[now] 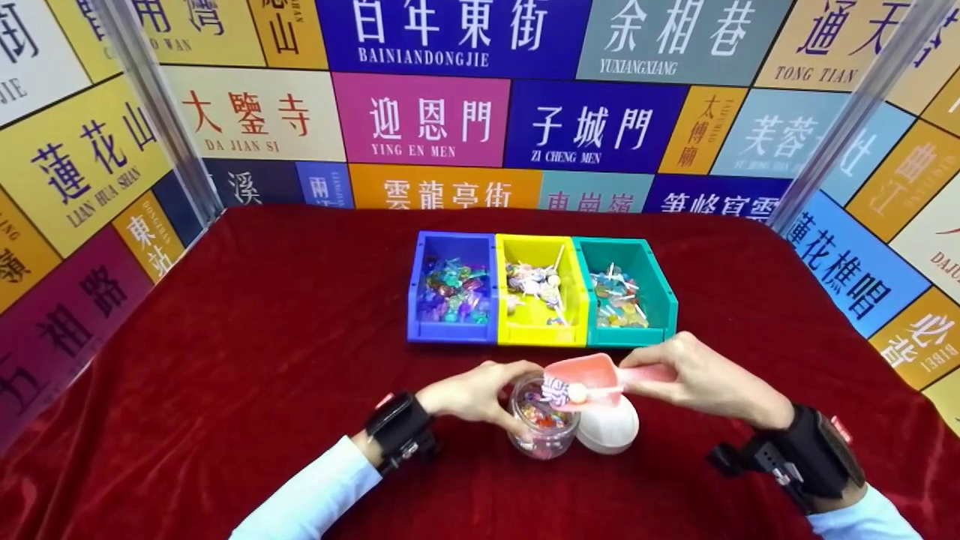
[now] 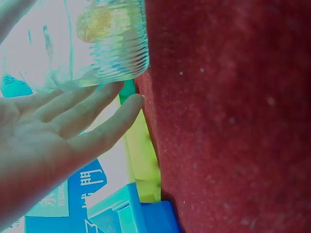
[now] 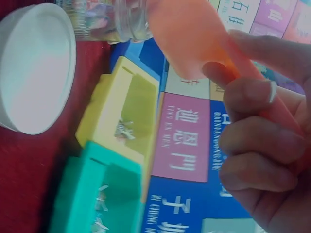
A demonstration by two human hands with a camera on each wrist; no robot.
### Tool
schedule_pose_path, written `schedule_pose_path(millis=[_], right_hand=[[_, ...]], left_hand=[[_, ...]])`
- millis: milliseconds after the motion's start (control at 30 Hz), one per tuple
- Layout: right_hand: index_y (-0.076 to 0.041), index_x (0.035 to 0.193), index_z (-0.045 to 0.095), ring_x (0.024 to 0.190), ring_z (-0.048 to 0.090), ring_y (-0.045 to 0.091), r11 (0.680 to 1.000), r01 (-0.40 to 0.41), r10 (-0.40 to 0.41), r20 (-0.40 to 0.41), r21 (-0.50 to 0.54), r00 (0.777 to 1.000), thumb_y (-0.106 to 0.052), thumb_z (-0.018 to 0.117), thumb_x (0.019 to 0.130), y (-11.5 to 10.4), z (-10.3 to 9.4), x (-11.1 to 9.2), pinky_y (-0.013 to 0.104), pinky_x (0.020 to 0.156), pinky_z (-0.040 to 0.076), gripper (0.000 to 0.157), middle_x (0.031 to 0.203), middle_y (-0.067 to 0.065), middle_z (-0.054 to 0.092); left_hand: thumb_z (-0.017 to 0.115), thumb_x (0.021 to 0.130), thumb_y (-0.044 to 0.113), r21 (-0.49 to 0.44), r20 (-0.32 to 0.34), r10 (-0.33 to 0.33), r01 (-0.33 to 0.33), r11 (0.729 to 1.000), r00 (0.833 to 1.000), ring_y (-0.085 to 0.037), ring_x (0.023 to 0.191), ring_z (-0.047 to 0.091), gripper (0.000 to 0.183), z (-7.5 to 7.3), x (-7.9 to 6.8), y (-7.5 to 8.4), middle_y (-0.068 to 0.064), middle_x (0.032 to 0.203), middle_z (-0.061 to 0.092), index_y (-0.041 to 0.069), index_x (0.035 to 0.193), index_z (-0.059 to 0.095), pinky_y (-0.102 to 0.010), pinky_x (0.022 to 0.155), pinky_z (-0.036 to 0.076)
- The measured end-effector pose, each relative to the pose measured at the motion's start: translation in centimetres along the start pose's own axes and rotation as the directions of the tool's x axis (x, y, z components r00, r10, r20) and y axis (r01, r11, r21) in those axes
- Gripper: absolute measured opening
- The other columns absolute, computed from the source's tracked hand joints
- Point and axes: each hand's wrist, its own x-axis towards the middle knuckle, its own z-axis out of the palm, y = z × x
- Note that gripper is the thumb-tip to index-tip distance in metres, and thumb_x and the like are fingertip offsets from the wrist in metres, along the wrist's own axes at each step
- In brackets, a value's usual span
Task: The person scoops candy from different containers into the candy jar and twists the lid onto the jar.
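A clear ribbed jar [image 1: 544, 431] with colourful candies inside stands on the red cloth. My left hand [image 1: 480, 397] holds it round the side, thumb at the front and fingers behind; the left wrist view shows the fingers [image 2: 104, 128] along the glass. My right hand [image 1: 690, 379] grips the handle of a pink scoop [image 1: 592, 369], curled fingers [image 3: 262, 138] round it. The scoop is tilted over the jar's mouth, with wrapped lollipops [image 1: 556, 391] at its lip. A white lid [image 1: 609, 427] lies on the cloth beside the jar, below the scoop.
Behind the hands stand three joined bins holding candies: blue [image 1: 452, 332], yellow [image 1: 541, 335] and green [image 1: 664, 311]. Dark red cloth [image 1: 262, 315] covers the table. Printed sign panels [image 1: 420, 120] and clear posts [image 1: 169, 127] bound the back and sides.
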Motion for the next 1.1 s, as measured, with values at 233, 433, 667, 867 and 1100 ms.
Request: schedule_pose_path(millis=[233, 433, 667, 867, 1100], right_hand=[[-0.016, 0.082, 0.067, 0.058, 0.049, -0.001, 0.971, 0.103, -0.12, -0.068, -0.215, 0.99, -0.02, 0.068, 0.078, -1.3, 0.2, 0.3, 0.011, 0.054, 0.039, 0.005, 0.071, -0.012, 0.061], [-0.016, 0.08, 0.067, 0.057, 0.049, -0.001, 0.957, 0.109, -0.135, -0.079, -0.267, 0.988, -0.02, 0.069, 0.077, -1.8, 0.2, 0.4, 0.014, 0.053, 0.04, 0.006, 0.069, -0.014, 0.059], [-0.017, 0.078, 0.066, 0.054, 0.044, -0.002, 0.961, 0.053, -0.083, -0.099, -0.272, 0.992, -0.024, 0.068, 0.078, -1.6, 0.1, 0.2, 0.012, 0.05, 0.036, 0.007, 0.064, -0.016, 0.055], [-0.018, 0.077, 0.066, 0.051, 0.039, -0.003, 0.967, 0.011, -0.04, -0.111, -0.256, 0.993, -0.024, 0.069, 0.077, -1.4, 0.1, 0.0, 0.009, 0.048, 0.031, 0.007, 0.059, -0.018, 0.05], [-0.019, 0.077, 0.064, 0.049, 0.037, -0.003, 0.98, -0.011, -0.021, -0.161, -0.196, 0.987, -0.021, 0.068, 0.078, -0.9, -0.1, -0.1, 0.008, 0.047, 0.03, 0.005, 0.057, -0.017, 0.05]], left_hand=[[0.076, 0.068, 0.03, 0.02, 0.001, -0.002, 0.002, 1.0, 1.0, -0.011, 0.105, 0.052, 0.074, -0.1, -0.1, 0.1, -0.008, 0.12, 0.055, 0.004, 0.128, 0.042, -0.024, 0.091, 0.042], [0.076, 0.068, 0.031, 0.036, 0.0, 0.001, -0.001, 0.999, 1.0, -0.013, 0.104, 0.052, 0.074, -0.2, -0.1, 0.2, -0.008, 0.12, 0.055, 0.005, 0.128, 0.042, -0.022, 0.091, 0.042], [0.076, 0.068, 0.031, 0.033, 0.01, 0.013, -0.013, 0.999, 1.0, -0.014, 0.107, 0.052, 0.073, -0.2, 0.0, 0.2, -0.007, 0.121, 0.054, 0.006, 0.128, 0.043, -0.023, 0.092, 0.041], [0.076, 0.068, 0.032, 0.019, 0.014, 0.017, -0.018, 1.0, 1.0, -0.014, 0.105, 0.052, 0.072, -0.1, 0.1, 0.1, -0.007, 0.121, 0.054, 0.007, 0.128, 0.044, -0.024, 0.092, 0.041], [0.076, 0.068, 0.03, 0.017, 0.017, 0.013, -0.013, 1.0, 1.0, -0.014, 0.104, 0.053, 0.073, -0.2, -0.1, 0.3, -0.006, 0.12, 0.055, 0.007, 0.128, 0.043, -0.025, 0.09, 0.043]])
